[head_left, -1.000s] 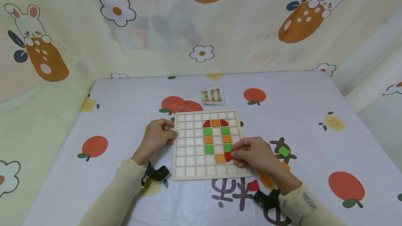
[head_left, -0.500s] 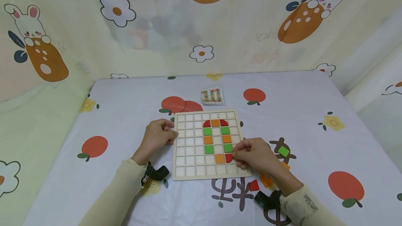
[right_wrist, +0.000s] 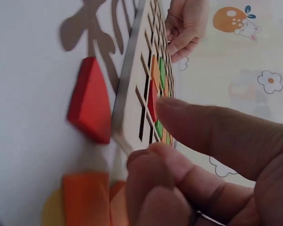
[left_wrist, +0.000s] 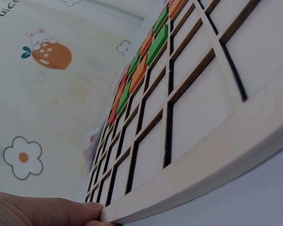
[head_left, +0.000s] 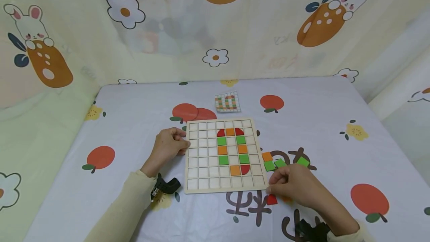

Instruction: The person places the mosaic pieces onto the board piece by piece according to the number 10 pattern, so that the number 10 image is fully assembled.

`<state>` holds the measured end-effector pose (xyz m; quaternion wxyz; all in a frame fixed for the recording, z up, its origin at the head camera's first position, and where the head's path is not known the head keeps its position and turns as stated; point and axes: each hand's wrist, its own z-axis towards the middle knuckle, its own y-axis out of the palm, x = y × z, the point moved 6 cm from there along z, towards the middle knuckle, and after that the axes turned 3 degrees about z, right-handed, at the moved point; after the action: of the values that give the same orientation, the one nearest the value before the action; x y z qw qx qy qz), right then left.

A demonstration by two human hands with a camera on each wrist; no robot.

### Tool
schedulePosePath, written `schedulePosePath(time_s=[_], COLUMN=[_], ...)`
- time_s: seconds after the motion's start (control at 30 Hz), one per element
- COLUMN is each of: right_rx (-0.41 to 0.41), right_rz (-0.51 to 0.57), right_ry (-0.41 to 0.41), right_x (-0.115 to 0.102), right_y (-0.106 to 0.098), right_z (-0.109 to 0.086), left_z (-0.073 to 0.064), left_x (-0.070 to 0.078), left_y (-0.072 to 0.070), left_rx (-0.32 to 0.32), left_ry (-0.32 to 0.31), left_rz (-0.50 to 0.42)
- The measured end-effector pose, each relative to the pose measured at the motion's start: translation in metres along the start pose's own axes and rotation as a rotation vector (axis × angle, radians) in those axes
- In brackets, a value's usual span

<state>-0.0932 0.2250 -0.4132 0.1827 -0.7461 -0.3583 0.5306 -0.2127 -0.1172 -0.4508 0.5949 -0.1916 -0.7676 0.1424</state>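
Observation:
A wooden grid board [head_left: 215,190] lies on the table, with red, orange and green tiles set in some of its cells. One of these is a red rounded tile [head_left: 245,169] near the lower right. My left hand [head_left: 167,146] pinches the board's left edge, thumb [left_wrist: 61,212] at the rim in the left wrist view. By the lower right corner, my right hand [head_left: 295,184] hovers, thumb and fingers parted with nothing between them. A loose red tile [right_wrist: 90,101] and an orange tile [right_wrist: 86,200] lie close to its fingers, the orange ones partly hidden in the head view.
Right of the board lie an orange tile [head_left: 267,156] and several green tiles [head_left: 269,166]. A small pattern card [head_left: 228,102] sits behind the board. Black devices [head_left: 169,185] are worn at both wrists. A printed curtain [head_left: 168,47] hangs behind the table.
My right hand has let go of the red rounded tile, which now sits in its cell, and has moved down and right towards the loose tiles. The left hand stays put.

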Motion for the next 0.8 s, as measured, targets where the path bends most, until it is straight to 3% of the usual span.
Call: schedulePosePath(time_s=[0.13, 0.3, 0.43, 0.63, 0.8], right_rx=[0.021, 0.059, 0.083, 0.073, 0.048], right_rz=[-0.105, -0.152, -0.151, -0.131, -0.057], right_ry=[0.021, -0.009, -0.008, 0.058, -0.029], right_x=[0.004, 0.003, 0.001, -0.001, -0.008], right_y=[0.004, 0.012, 0.016, 0.020, 0.023], right_z=[-0.009, -0.016, -0.018, -0.019, -0.017], left_z=[0.000, 0.000, 0.000, 0.000, 0.000], left_x=[0.000, 0.000, 0.000, 0.000, 0.000], left_y=[-0.001, -0.001, -0.001, 0.000, 0.000], left_rx=[-0.004, -0.002, 0.000, 0.000, -0.003], left_ry=[0.005, 0.006, 0.003, 0.003, 0.005], left_rz=[-0.006, -0.013, -0.007, 0.000, 0.000])
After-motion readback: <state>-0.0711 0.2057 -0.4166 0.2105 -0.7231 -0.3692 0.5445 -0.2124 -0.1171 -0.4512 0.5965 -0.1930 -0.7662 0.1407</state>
